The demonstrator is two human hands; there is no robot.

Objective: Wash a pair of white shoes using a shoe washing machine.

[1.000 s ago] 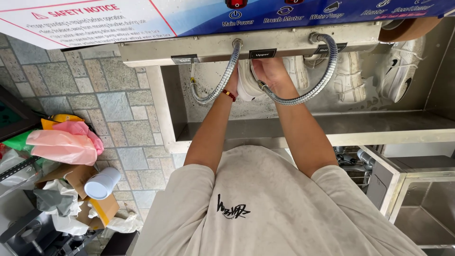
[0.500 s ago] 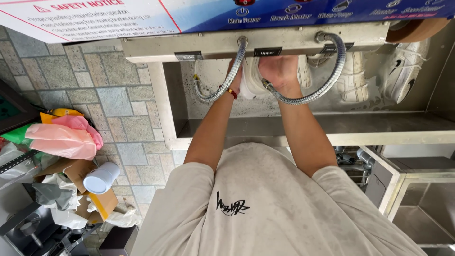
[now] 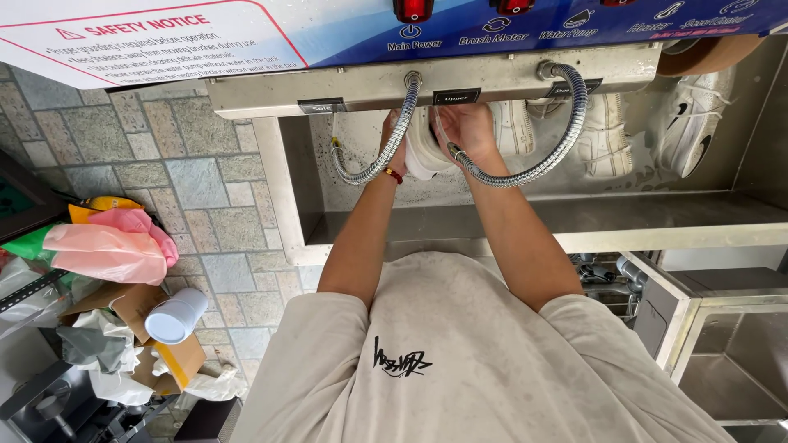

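White shoe point(image 3: 420, 148): I am holding it with both hands inside the steel wash basin point(image 3: 657, 221), just under the machine's front panel point(image 3: 353, 89).
Left hand point(image 3: 394, 135): I am curling its fingers around the shoe's left side, partly hidden behind a flexible metal hose point(image 3: 386, 152).
Right hand point(image 3: 466, 127): I am closing it over the shoe's right side, with a 2nd hose point(image 3: 533, 168) looping past my wrist.
Basin's back wall: 3 more white shoes point(image 3: 603, 123) are hanging to the right, apart from my hands.
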